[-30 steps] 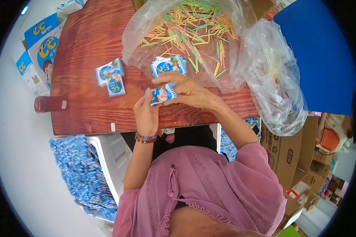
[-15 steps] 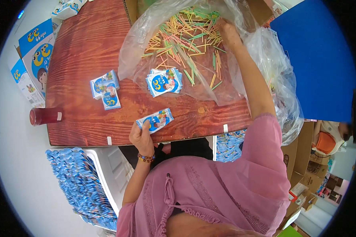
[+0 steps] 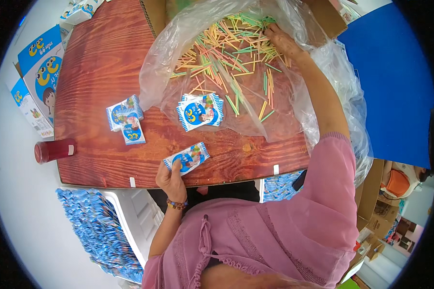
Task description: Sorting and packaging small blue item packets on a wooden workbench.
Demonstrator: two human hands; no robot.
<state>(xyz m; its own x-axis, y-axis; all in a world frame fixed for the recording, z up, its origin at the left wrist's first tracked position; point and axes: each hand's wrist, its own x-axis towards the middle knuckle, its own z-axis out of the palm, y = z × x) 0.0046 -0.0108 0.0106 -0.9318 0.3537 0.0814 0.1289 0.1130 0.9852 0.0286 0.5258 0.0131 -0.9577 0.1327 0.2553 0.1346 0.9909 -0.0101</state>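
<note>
My left hand [image 3: 170,179], with a beaded bracelet at the wrist, pinches one end of a small blue-and-white packet [image 3: 188,159] above the table's near edge. At the far right of the pile, my right hand [image 3: 283,42] reaches onto thin coloured candy sticks [image 3: 226,48], its fingers stretched out and touching them. Green, yellow and pink sticks lie loose on a clear plastic bag [image 3: 154,72] spread open. Between the bag and my left hand is a small stack of like packets [image 3: 200,113]. More packets [image 3: 126,118] overlap on the table farther left.
The red wood-grain table [image 3: 96,72] carries a red jar [image 3: 54,150] lying at its left edge. Below left, a white bin [image 3: 130,212] stands by massed blue packets [image 3: 96,231]. Printed boxes [image 3: 38,77] stand far left; a blue panel [image 3: 390,86] is at right.
The view has shifted slightly, so the table sits lower in the picture. My right hand has shifted a little rightward at the sticks, showing its fingers more. My left hand still holds the packet.
</note>
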